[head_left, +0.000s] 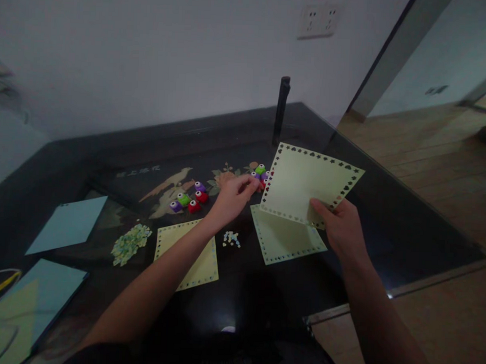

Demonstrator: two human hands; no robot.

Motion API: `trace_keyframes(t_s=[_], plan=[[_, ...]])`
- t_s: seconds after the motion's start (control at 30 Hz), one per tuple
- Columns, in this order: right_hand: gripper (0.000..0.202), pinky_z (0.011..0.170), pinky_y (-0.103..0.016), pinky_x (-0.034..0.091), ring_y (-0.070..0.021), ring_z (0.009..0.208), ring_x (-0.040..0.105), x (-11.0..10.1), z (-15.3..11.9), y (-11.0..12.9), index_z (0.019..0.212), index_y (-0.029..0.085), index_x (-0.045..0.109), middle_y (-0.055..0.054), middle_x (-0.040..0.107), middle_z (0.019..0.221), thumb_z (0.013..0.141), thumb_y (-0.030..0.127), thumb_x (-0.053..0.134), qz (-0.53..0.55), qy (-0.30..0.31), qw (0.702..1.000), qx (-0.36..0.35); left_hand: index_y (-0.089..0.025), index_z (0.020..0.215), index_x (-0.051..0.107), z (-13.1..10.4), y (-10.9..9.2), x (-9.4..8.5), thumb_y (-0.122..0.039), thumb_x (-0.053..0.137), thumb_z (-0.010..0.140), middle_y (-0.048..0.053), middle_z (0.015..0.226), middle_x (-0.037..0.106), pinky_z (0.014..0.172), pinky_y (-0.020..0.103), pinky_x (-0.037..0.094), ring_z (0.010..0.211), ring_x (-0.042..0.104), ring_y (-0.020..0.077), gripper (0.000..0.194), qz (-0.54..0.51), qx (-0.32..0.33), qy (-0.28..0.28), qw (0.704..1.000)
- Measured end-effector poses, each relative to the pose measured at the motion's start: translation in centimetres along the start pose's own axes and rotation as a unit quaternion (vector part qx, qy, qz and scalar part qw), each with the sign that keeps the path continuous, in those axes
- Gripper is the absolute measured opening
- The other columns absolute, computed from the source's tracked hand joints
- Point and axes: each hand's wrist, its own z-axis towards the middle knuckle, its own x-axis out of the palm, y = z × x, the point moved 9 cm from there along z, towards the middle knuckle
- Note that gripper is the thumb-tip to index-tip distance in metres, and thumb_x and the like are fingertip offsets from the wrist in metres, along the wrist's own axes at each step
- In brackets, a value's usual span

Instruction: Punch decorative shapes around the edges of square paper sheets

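The right hand (341, 228) pinches the holey paper (302, 179) over the right of the desk (408, 235); a soft pinch keeps its edge from tearing. The left hand (236, 195) half curls by the bright punches (260, 170); one cannot tell if it holds anything.

Confetti heap (131, 244) on table (384, 245), left of paper sheet (203, 265), hole punches (183, 199) behind sheet, wall (171, 68) beyond table
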Motion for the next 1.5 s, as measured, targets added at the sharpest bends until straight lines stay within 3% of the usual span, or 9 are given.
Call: trace_keyframes(t_s=[0.17,0.5,0.63,0.7,0.8,0.87,1.07,1.27,1.5], plan=[[0.025,0.081,-0.044,0.054,-0.0265,0.087,0.069,0.3,-0.3,0.3,0.089,0.019,0.072,-0.008,0.075,0.094,0.068,0.031,0.073,-0.027,0.002,1.000,-0.007,-0.016,0.086,0.062,-1.2,-1.2,0.5,-0.027,0.057,0.085,0.002,0.075,0.064,0.055,0.023,0.041,0.057,0.052,0.0102,0.013,-0.162,-0.033,0.007,0.986],[0.024,0.073,-0.037,0.054,-0.0202,0.075,0.067,0.3,-0.6,0.2,0.091,0.021,0.070,-0.002,0.074,0.087,0.068,0.027,0.074,0.030,0.001,1.000,-0.005,-0.016,0.078,0.063,-2.5,-0.4,0.2,-0.024,0.061,0.080,-0.002,0.064,0.060,0.055,0.023,0.041,0.055,0.052,0.0101,0.008,-0.128,-0.050,-0.027,0.990],[0.022,0.073,-0.035,0.053,-0.0197,0.078,0.067,-0.2,-0.4,0.3,0.091,0.023,0.069,-0.002,0.073,0.089,0.070,0.027,0.072,0.024,0.004,1.000,-0.007,-0.016,0.080,0.062,-3.6,0.3,0.7,-0.022,0.062,0.079,0.000,0.069,0.062,0.058,0.023,0.044,0.061,0.057,0.0110,0.006,-0.136,-0.073,-0.030,0.988],[0.021,0.073,-0.034,0.052,-0.0193,0.079,0.066,-0.7,-0.3,0.4,0.090,0.024,0.069,-0.003,0.072,0.091,0.069,0.028,0.072,-0.003,-0.002,1.000,-0.014,-0.017,0.090,0.060,-4.3,0.5,1.0,-0.020,0.063,0.078,0.000,0.073,0.064,0.061,0.024,0.046,0.063,0.059,0.0117,0.013,-0.147,-0.087,-0.035,0.985],[0.027,0.066,-0.033,0.050,-0.0187,0.074,0.064,-1.5,-0.5,0.4,0.094,0.023,0.068,-0.003,0.071,0.085,0.068,0.029,0.072,-0.067,-0.007,0.997,-0.021,-0.019,0.113,0.050,-5.3,0.6,1.5,-0.018,0.066,0.076,-0.003,0.071,0.064,0.062,0.024,0.047,0.062,0.060,0.0121,0.041,-0.144,-0.109,-0.039,0.983],[0.030,0.059,-0.031,0.047,-0.0180,0.067,0.061,-2.0,-0.7,0.1,0.097,0.022,0.068,-0.003,0.069,0.078,0.068,0.031,0.071,-0.120,-0.006,0.993,-0.011,-0.021,0.117,0.047,-6.0,0.5,1.9,-0.016,0.066,0.076,-0.005,0.070,0.064,0.061,0.024,0.048,0.061,0.061,0.0122,0.045,-0.120,-0.116,-0.028,0.986],[0.034,0.057,-0.033,0.045,-0.0193,0.063,0.060,-2.5,-1.6,-1.0,0.101,0.017,0.067,-0.005,0.067,0.074,0.072,0.036,0.065,-0.248,0.023,0.968,0.001,-0.019,0.084,0.064,-7.7,0.9,4.8,-0.016,0.063,0.079,-0.001,0.073,0.070,0.064,0.024,0.048,0.066,0.064,0.0131,0.006,-0.048,-0.110,0.066,0.991],[0.036,0.060,-0.033,0.045,-0.0205,0.066,0.060,-1.5,-2.1,-1.6,0.104,0.014,0.066,-0.006,0.067,0.074,0.075,0.034,0.059,-0.299,0.060,0.952,-0.008,-0.019,0.084,0.067,-8.8,2.3,6.4,-0.017,0.063,0.079,0.001,0.074,0.072,0.065,0.025,0.049,0.068,0.067,0.0151,0.006,-0.038,-0.142,0.111,0.983],[0.033,0.058,-0.032,0.044,-0.0204,0.064,0.061,-1.1,-2.2,-2.3,0.102,0.016,0.066,-0.005,0.067,0.073,0.076,0.034,0.058,-0.327,0.075,0.942,-0.017,-0.019,0.087,0.067,-8.9,1.9,6.6,-0.019,0.063,0.080,0.001,0.074,0.073,0.064,0.026,0.050,0.066,0.066,0.0159,0.008,0.002,-0.137,0.133,0.982]])
